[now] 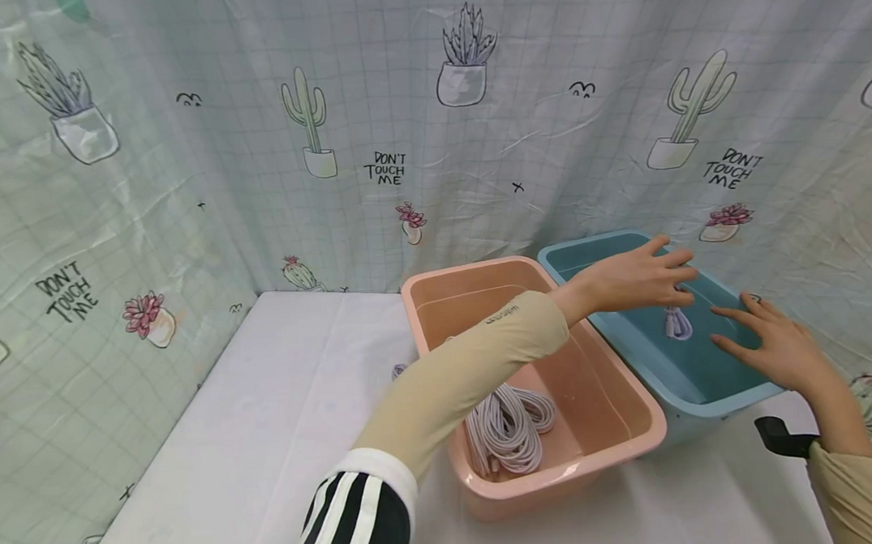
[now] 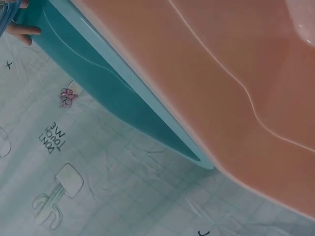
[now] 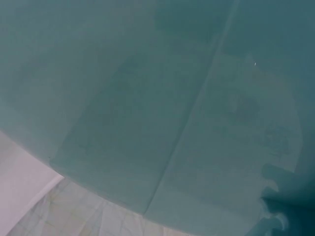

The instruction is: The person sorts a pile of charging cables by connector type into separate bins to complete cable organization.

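My left hand [image 1: 637,278] reaches over the blue bin [image 1: 705,406] and pinches a small coiled cable [image 1: 678,324], pale lavender, that hangs below the fingers inside the bin. The coil shows as bluish strands [image 2: 6,17] at the left wrist view's corner. My right hand [image 1: 783,346] is at the bin's right side, fingers spread and holding nothing. Beneath my left forearm stands a peach bin [image 1: 562,481] with bundles of pale cable [image 1: 512,431] in it, partly hidden by the sleeve. The right wrist view is mostly filled by the teal bin surface [image 3: 147,108].
The two bins stand side by side on a white table [image 1: 322,350]. Another small lavender coil [image 1: 399,371] lies left of the peach bin, mostly behind the sleeve. A cactus-print curtain [image 1: 416,143] hangs behind and at both sides. A black band [image 1: 783,438] sits on the right wrist.
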Demonstrator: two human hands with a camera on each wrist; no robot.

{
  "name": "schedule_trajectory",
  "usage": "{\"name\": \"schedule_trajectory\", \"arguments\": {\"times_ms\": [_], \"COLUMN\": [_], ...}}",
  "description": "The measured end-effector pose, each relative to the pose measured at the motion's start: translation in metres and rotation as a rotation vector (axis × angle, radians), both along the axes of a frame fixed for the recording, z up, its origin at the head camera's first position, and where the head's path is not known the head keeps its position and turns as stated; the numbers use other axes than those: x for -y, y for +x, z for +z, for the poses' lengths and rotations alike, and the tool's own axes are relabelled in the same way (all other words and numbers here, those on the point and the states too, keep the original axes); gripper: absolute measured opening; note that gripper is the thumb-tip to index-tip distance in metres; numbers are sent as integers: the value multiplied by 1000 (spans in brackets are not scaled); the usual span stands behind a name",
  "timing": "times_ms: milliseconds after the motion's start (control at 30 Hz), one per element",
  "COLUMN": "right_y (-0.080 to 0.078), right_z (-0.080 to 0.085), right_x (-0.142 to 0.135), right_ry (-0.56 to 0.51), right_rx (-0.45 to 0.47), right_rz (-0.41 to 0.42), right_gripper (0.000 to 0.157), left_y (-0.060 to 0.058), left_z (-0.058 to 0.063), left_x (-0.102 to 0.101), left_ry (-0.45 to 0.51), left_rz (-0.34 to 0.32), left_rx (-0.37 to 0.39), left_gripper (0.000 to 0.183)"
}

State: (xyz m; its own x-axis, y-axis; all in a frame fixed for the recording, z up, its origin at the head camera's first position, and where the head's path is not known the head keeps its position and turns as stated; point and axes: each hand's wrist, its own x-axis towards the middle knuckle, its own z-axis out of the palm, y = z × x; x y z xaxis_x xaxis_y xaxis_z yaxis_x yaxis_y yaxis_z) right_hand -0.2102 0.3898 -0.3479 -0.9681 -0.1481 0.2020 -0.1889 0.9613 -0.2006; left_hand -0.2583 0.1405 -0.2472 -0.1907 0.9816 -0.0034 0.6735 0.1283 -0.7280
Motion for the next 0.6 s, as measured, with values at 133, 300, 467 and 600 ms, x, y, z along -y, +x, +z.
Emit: {"name": "schedule_trajectory", "arguments": {"times_ms": [133, 300, 467, 600], "right_y": [0, 0, 0, 0], "right_z": [1, 1, 0, 0], "right_x": [1, 1, 0, 1], "right_ry": [-2, -7, -13, -14], "right_rx": [14, 16, 9, 4], "right_rz": [-2, -5, 0, -3], "right_gripper": [62, 62, 62, 61], "left_y": [1, 2, 1, -2], "left_z": [0, -1, -2, -3], "left_x": [-5, -6, -2, 6], "left_ry": [-18, -31, -33, -8], "left_rz": [16, 17, 23, 18], "left_rx": [6, -9, -9, 5], "left_gripper": [39, 41, 42, 40]}}
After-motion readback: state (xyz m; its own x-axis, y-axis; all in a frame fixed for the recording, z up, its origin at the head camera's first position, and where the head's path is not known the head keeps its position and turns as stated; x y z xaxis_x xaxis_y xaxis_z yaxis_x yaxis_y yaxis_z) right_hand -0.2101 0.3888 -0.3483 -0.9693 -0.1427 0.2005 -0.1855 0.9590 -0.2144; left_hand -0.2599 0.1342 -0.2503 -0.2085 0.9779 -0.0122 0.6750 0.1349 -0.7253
